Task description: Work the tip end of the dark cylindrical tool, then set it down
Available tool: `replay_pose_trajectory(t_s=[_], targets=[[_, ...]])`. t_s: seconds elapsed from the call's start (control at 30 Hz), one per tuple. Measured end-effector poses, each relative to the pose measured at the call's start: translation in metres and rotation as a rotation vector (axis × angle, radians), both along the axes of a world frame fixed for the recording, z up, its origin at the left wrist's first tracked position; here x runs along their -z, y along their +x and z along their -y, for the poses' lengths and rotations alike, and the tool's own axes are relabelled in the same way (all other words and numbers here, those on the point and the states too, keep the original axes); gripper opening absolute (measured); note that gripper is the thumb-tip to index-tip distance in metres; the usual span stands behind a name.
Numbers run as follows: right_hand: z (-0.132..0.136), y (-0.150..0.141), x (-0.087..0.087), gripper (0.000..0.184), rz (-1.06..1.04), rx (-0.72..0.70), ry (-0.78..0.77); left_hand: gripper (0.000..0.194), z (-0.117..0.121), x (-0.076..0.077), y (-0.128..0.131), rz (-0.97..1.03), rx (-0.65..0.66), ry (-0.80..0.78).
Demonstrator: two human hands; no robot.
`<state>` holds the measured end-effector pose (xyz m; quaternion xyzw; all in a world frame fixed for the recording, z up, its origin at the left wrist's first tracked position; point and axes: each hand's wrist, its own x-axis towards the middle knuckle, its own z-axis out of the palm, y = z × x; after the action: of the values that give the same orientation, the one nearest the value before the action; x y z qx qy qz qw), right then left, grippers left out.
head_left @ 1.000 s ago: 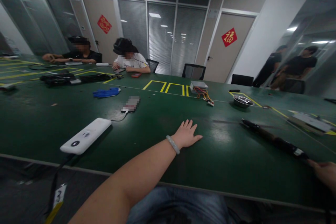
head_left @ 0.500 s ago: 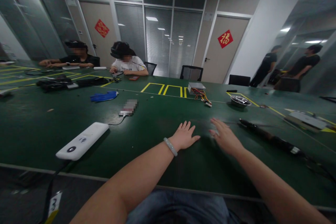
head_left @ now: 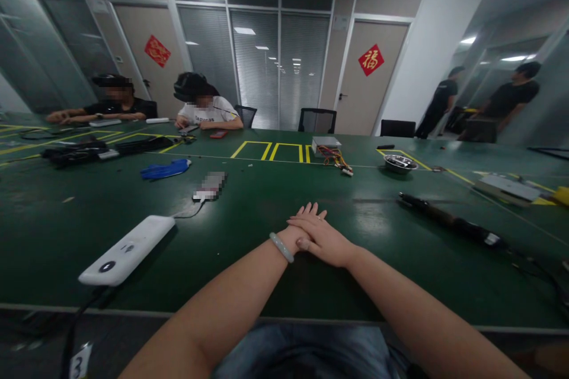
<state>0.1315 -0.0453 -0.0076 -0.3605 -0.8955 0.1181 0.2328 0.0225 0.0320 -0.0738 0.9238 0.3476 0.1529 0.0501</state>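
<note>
My left hand [head_left: 291, 239] lies palm down on the green table [head_left: 249, 272], a pale bangle [head_left: 281, 247] round its wrist. Across the back of it rests my right hand [head_left: 329, 243], which covers most of it. Only the left fingertips stick out beyond. The right fingers are stretched out flat, with the thumb lying near the left wrist. Neither hand holds an object. Left of the hands are a white power bank [head_left: 128, 249] and a phone [head_left: 210, 185] joined by a cable. To the right lies a long black bundle [head_left: 448, 220].
Farther back are a blue glove [head_left: 165, 169], a metal box with coloured wires [head_left: 326, 145], a steel bowl [head_left: 400, 164] and a flat grey box [head_left: 507, 188]. Black cables [head_left: 89, 152] lie at left. Two people sit across the table; two others stand at the far right.
My right hand has moved left and come down onto the back of my left hand. The two were apart before. The camera view has shifted slightly.
</note>
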Motion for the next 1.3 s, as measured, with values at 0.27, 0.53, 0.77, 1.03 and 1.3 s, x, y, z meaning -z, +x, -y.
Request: replay_pose_trajectory(t_s=[0.27,0.53,0.77,1.03,1.3], targets=[[-0.014,0.032,0.002,0.050,-0.012,0.001,-0.064,0.068,0.012,-0.033,-0.014,-0.152,0.096,-0.121],[-0.044,0.178,0.020,0.059,-0.268,1.216,0.265,0.076,0.013,-0.047,-0.021,-0.108,0.106,-0.217],[0.000,0.286,0.033,0.056,-0.153,1.936,0.334,0.075,0.011,-0.043,-0.022,-0.112,0.108,-0.178],[0.020,0.324,0.035,0.055,0.083,1.902,0.207,0.076,0.013,-0.045,-0.021,-0.099,0.103,-0.197],[0.024,0.276,0.005,0.062,0.106,1.718,0.005,0.077,0.021,-0.056,-0.017,-0.086,0.082,-0.226]])
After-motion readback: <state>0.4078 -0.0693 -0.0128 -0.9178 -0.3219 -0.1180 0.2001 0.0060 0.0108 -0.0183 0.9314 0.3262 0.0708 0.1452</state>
